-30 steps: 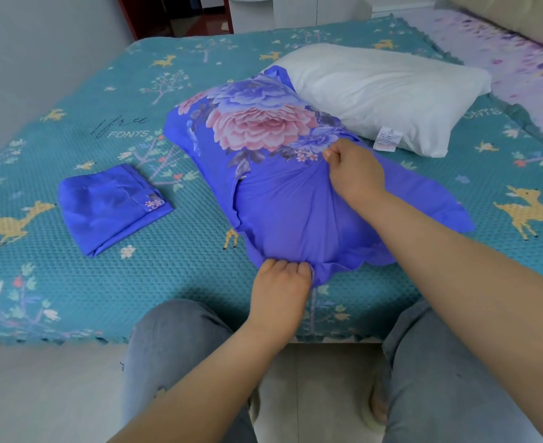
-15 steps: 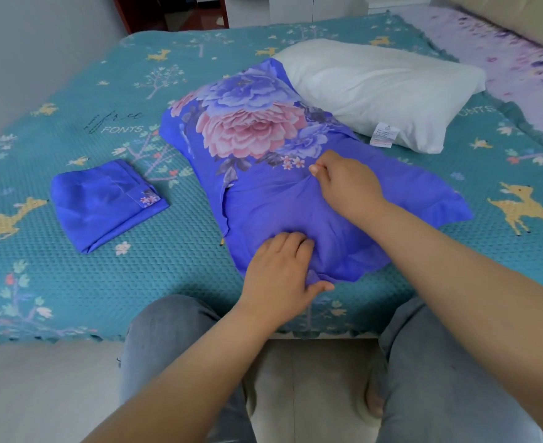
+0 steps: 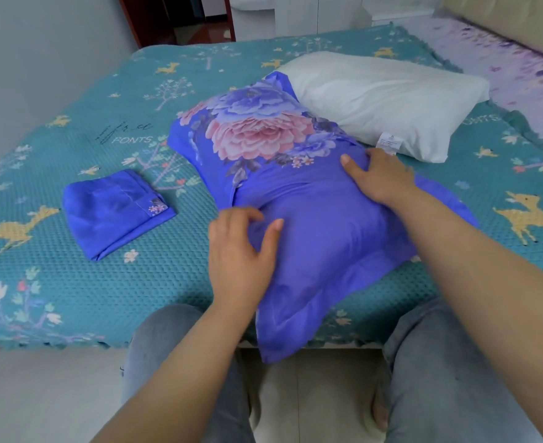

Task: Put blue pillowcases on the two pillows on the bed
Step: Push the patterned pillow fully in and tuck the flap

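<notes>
Hands (image 3: 241, 251) (image 3: 379, 175) lie open, fingers spread, pressing smooth blue floral pillowcase (image 3: 295, 193) over plump pillow.

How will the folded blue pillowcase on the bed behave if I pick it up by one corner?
The folded blue pillowcase is thin cloth lying in soft layers, so it will probably flop open and unfold. It looks light, likely easy for one hand. Its slight sheen suggests smooth fabric that may slide on the teal bedspread when pushed.
</notes>
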`<state>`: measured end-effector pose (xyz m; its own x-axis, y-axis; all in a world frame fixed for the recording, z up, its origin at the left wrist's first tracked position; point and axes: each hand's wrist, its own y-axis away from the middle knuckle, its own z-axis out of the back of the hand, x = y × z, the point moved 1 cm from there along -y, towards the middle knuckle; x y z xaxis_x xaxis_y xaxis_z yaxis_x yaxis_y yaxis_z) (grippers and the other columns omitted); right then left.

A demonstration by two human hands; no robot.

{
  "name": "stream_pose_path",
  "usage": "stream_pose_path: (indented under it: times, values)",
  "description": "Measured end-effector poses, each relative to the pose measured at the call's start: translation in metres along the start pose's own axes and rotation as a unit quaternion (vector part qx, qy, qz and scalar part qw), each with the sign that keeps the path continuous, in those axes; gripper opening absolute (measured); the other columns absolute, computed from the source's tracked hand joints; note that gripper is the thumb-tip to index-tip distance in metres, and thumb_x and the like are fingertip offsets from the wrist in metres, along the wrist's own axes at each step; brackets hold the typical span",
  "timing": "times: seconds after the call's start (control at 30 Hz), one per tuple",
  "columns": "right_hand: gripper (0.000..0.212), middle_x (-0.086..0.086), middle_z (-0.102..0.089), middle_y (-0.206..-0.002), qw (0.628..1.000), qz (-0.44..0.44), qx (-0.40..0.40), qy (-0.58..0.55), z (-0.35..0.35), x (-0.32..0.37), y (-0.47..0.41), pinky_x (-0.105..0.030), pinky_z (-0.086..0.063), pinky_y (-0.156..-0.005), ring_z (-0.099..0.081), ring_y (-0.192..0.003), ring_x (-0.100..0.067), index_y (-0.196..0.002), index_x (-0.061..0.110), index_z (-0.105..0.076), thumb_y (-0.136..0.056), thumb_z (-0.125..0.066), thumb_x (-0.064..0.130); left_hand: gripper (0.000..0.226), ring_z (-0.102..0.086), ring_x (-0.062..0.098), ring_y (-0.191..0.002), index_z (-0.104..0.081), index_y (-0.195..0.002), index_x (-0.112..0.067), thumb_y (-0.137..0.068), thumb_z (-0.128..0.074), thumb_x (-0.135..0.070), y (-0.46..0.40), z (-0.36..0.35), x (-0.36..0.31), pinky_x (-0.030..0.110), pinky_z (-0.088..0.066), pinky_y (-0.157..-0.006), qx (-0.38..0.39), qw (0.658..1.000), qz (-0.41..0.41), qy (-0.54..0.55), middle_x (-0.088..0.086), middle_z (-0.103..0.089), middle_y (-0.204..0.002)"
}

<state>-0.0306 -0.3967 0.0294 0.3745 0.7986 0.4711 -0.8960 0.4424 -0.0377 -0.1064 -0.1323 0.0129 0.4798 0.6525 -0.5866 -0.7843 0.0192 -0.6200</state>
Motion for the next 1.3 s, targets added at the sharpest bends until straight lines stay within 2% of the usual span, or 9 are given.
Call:
stream_pose_path:
  times: [0.13,0.23,0.3,0.43,0.63,0.77,0.9,1.03,1.3]
  values:
    - [0.105,-0.014,-0.044,-0.141,0.994,-0.089,0.014,0.06,-0.003,-0.023,0.007,-0.057,-0.012,-0.11,-0.038,-0.132,-0.032,-0.136,0.009,-0.04,-0.07,-0.024,0.089,0.094,-0.015,0.024,-0.142,-0.02,-0.145,-0.006,-0.076,-0.071,-0.046,-0.003,-0.026,0.033,0.033,-0.015,-0.116,0.149,0.946,0.281,0.07,0.015,-0.015,-0.152]
    - [0.093,-0.019,-0.055,-0.128,0.998,-0.057,0.01,0.039,0.0,-0.024,0.011,-0.046,-0.038,-0.1,-0.052,-0.117,-0.035,-0.121,0.004,-0.05,-0.075,-0.031,0.083,0.086,-0.036,0.018,-0.133,-0.021,-0.145,-0.011,-0.08,-0.069,-0.042,0.017,-0.038,0.035,0.035,-0.027,-0.114,0.152,0.87,0.392,0.259,0.004,-0.033,-0.147]
    - [0.087,-0.02,-0.056,-0.125,0.999,-0.032,0.022,0.033,0.003,-0.018,0.019,-0.044,-0.042,-0.094,-0.052,-0.115,-0.036,-0.119,0.007,-0.051,-0.076,-0.037,0.08,0.063,-0.047,0.015,-0.117,-0.03,-0.14,-0.008,-0.089,-0.062,-0.026,0.018,-0.041,0.035,0.025,-0.035,-0.103,0.147,0.872,0.401,0.239,-0.001,-0.046,-0.128]
    - [0.069,-0.016,-0.058,-0.122,0.996,0.013,0.065,0.055,0.025,0.002,0.054,-0.04,-0.042,-0.085,-0.054,-0.111,-0.033,-0.109,0.013,-0.053,-0.078,-0.046,0.074,0.009,-0.049,0.016,-0.084,-0.052,-0.092,-0.008,-0.089,-0.05,-0.001,-0.013,-0.016,0.056,0.027,-0.038,-0.072,0.096,0.936,0.327,0.083,0.005,-0.057,-0.081]
    - [0.038,-0.009,-0.059,-0.094,0.982,0.05,0.134,0.127,0.039,-0.002,0.112,-0.032,-0.038,-0.069,-0.057,-0.09,-0.028,-0.066,0.019,-0.04,-0.089,-0.053,0.047,0.018,-0.059,0.035,-0.1,-0.058,-0.101,-0.013,-0.089,-0.044,-0.011,-0.046,0.031,0.089,0.036,-0.043,-0.078,0.278,0.916,0.21,-0.201,0.019,-0.064,-0.11]
    - [0.022,-0.003,-0.058,-0.099,0.992,0.124,-0.006,0.02,0.049,0.02,0.087,-0.034,-0.044,-0.078,-0.053,-0.092,-0.024,-0.089,0.021,-0.055,-0.087,-0.059,0.043,0.028,-0.057,0.029,-0.103,-0.057,-0.11,-0.017,-0.093,-0.045,-0.036,-0.067,0.024,0.042,0.038,-0.044,-0.085,0.11,0.988,0.019,-0.111,0.008,-0.063,-0.111]
    - [0.032,-0.001,-0.059,-0.124,0.956,0.284,0.074,0.026,0.028,0.052,0.058,-0.031,-0.04,-0.096,-0.052,-0.115,-0.02,-0.121,0.021,-0.059,-0.094,-0.05,0.036,0.06,-0.046,0.027,-0.117,-0.05,-0.129,-0.023,-0.084,-0.045,-0.063,-0.097,-0.003,0.012,0.039,-0.037,-0.101,0.301,0.931,-0.084,-0.187,0.002,-0.053,-0.126]
    - [0.043,0.001,-0.05,-0.136,0.935,0.334,0.066,0.1,0.018,0.063,0.049,-0.031,-0.033,-0.102,-0.043,-0.124,-0.022,-0.135,0.026,-0.049,-0.093,-0.054,0.036,0.034,-0.055,0.02,-0.09,-0.055,-0.098,-0.025,-0.078,-0.066,-0.049,-0.114,-0.006,0.0,0.028,-0.039,-0.073,0.367,0.915,-0.1,-0.135,-0.009,-0.053,-0.082]
    - [0.018,0.015,-0.051,-0.077,0.914,0.359,0.167,0.085,0.025,0.08,0.034,-0.029,-0.038,-0.071,-0.047,-0.076,-0.011,-0.087,0.029,-0.053,-0.083,-0.065,0.041,0.027,-0.053,0.017,-0.089,-0.061,-0.099,-0.017,-0.08,-0.071,-0.033,-0.126,-0.005,0.005,0.034,-0.047,-0.083,0.413,0.897,-0.146,-0.062,0.0,-0.058,-0.097]
